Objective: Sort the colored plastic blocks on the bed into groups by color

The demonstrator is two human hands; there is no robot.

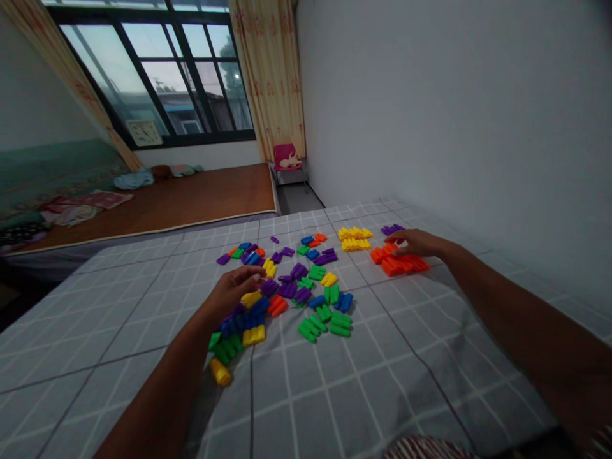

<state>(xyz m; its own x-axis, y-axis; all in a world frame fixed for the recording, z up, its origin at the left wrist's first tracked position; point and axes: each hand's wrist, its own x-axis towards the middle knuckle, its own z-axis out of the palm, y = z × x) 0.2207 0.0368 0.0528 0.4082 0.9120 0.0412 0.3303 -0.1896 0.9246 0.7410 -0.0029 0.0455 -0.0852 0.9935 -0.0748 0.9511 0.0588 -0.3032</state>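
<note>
My left hand (pixel 235 290) hovers over the near-left side of a mixed heap of plastic toy blocks, fingers stretched forward and slightly apart, with nothing visible in them. Just beyond its fingertips lies a purple block (pixel 268 287), and a yellow block (pixel 251 299) is beneath them. At the right, my right hand (pixel 415 243) has thumb and fingers around an orange block (pixel 389 248) at the top of an orange group (pixel 406 264). Whether that block is lifted or resting on the others is hard to see.
Yellow blocks (pixel 354 239) lie grouped left of the orange ones, with purple blocks (pixel 392 229) behind. Green blocks (pixel 340 324) are nearer me. A lone yellow piece (pixel 220 371) sits by my left forearm. A grey checked cloth (pixel 306 395) covers the surface; a wall (pixel 454 115) borders the right.
</note>
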